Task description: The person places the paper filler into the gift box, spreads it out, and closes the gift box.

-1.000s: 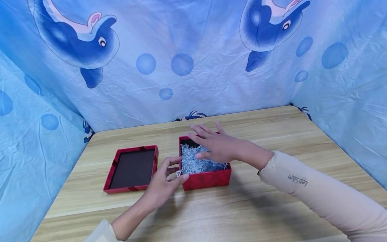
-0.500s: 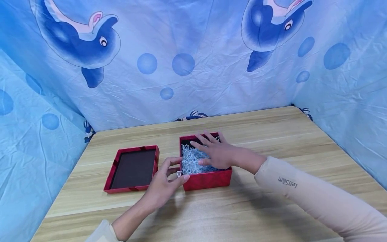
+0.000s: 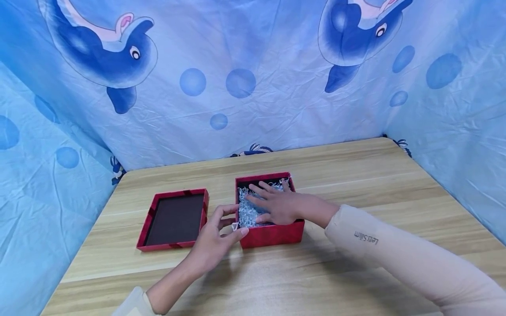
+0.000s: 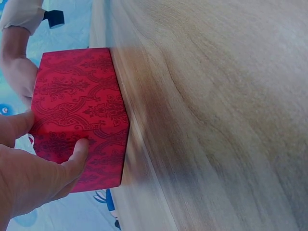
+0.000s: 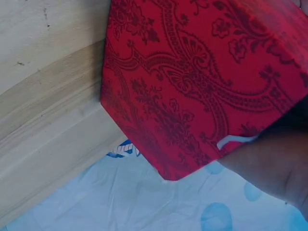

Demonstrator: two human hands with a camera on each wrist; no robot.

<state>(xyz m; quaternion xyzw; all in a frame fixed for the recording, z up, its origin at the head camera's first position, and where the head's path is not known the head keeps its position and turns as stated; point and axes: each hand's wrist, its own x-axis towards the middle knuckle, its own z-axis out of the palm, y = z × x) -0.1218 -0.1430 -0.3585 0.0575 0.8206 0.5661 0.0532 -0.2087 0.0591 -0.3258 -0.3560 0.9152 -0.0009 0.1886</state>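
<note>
A red patterned gift box [image 3: 272, 237] stands without its lid on the table, filled with pale blue shredded paper [image 3: 246, 214]. My left hand [image 3: 211, 243] holds its near left corner, thumb on the front wall and fingers along the left side. In the left wrist view the thumb and a finger touch the box [image 4: 79, 101]. Over the filling, my right hand [image 3: 278, 206] lies palm down with fingers spread, pressing into the shreds. The right wrist view shows the box's patterned outer wall [image 5: 192, 91] and part of that hand [image 5: 269, 166] at the rim.
The box's lid [image 3: 174, 219] lies upturned to the left, red-rimmed with a dark inside. A wood-grain table [image 3: 356, 171] carries both. Behind and beside it hangs a blue curtain [image 3: 284, 114] with dolphins. A stray shred [image 5: 236, 140] pokes over the box rim.
My right hand has moved down and slightly nearer, from above the filling into the box. More of the far rim shows now. My left hand keeps its place at the corner.
</note>
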